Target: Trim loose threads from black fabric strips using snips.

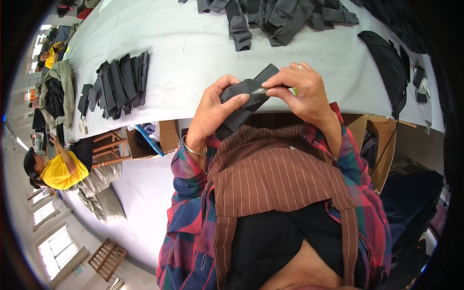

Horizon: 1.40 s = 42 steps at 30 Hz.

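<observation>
Near the front edge of the table, my left hand (215, 104) grips a black fabric strip (233, 123), its thumb pressed on top. The strip slants from the lower left up to the right, with a stitched fold near the thumb. My right hand (305, 92) is closed at the strip's upper part, pinching a small shiny tool (260, 91) whose tip lies against the fabric. A bit of green shows between the right fingers; most of the tool is hidden by them.
Black strips (123, 84) lie in a row at left, and a larger loose pile (285, 19) at the far side. A curved black fabric piece (384, 70) is at right. Cardboard boxes (169, 137) stand under the table edge. A person in yellow (65, 169) works at left.
</observation>
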{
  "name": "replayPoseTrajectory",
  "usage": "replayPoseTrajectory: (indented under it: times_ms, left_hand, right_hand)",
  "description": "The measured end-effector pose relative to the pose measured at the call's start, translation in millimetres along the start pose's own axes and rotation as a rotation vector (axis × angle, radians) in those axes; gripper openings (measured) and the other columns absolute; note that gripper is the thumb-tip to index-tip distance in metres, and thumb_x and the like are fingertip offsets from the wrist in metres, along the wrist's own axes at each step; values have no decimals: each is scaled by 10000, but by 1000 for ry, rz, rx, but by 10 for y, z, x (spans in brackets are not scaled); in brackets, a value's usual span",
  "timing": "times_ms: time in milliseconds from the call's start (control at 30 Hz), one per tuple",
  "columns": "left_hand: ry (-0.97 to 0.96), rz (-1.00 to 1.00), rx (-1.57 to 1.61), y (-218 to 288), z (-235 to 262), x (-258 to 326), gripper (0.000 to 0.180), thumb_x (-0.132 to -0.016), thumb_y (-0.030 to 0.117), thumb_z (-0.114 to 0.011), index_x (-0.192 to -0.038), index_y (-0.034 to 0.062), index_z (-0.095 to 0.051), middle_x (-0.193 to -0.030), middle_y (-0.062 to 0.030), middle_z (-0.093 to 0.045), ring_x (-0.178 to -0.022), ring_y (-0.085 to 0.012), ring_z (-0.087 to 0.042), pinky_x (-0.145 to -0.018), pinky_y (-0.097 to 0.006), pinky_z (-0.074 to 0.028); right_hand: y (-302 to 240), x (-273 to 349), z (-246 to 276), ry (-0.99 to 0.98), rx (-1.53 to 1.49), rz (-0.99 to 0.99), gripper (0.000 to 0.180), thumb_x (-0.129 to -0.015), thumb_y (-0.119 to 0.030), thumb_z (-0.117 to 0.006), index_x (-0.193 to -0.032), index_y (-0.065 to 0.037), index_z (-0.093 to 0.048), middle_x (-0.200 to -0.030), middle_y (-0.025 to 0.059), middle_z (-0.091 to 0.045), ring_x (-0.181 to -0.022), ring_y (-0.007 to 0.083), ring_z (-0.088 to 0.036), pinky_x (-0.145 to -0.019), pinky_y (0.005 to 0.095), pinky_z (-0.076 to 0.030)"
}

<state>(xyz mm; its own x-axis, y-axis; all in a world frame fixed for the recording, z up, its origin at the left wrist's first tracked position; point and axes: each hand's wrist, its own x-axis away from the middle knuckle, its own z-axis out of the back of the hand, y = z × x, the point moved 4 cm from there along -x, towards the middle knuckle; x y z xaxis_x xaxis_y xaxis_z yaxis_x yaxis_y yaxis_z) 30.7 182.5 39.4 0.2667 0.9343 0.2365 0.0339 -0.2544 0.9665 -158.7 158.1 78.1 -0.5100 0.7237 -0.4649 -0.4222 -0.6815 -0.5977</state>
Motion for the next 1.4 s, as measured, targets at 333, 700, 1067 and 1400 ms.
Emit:
replayPoseTrajectory:
  times_ms: [333, 700, 1067, 1400]
  left_hand:
    - [154, -203, -481, 212, -108, 37, 161, -801, 68, -657, -899, -4, -551, -707, -77, -585, -649, -108, -538, -606, -254, -454]
    - [146, -191, -560, 263, -137, 55, 152, -784, 45, -651, -910, 9, -573, -744, -93, -603, -648, -148, -559, -590, -261, -450]
    - [432, -483, -738, 154, 40, -5, 239, -614, -109, -695, -767, 11, -556, -813, -82, -526, -711, -229, -551, -639, -283, -451]
    - [719, -718, -816, -199, -90, 82, 315, -574, -142, -631, -779, 50, -489, -749, -81, -465, -668, -230, -502, -589, -305, -423]
  right_hand:
    - [31, -46, -29, 151, -11, -141, 117, -753, -162, -707, -843, -96, -670, -713, 24, -630, -639, 195, -554, -613, 309, -408]
    - [69, 13, -56, 73, -52, -286, 96, -783, -113, -688, -850, -45, -672, -726, 34, -643, -664, 141, -564, -623, 265, -426]
    - [289, 122, -345, 136, -424, -469, 170, -811, -181, -686, -933, -64, -671, -767, 50, -674, -669, 113, -597, -603, 245, -449]
    - [133, 142, -283, 140, -222, -431, 176, -794, -223, -687, -897, -82, -666, -785, 51, -667, -657, 204, -606, -586, 308, -457]
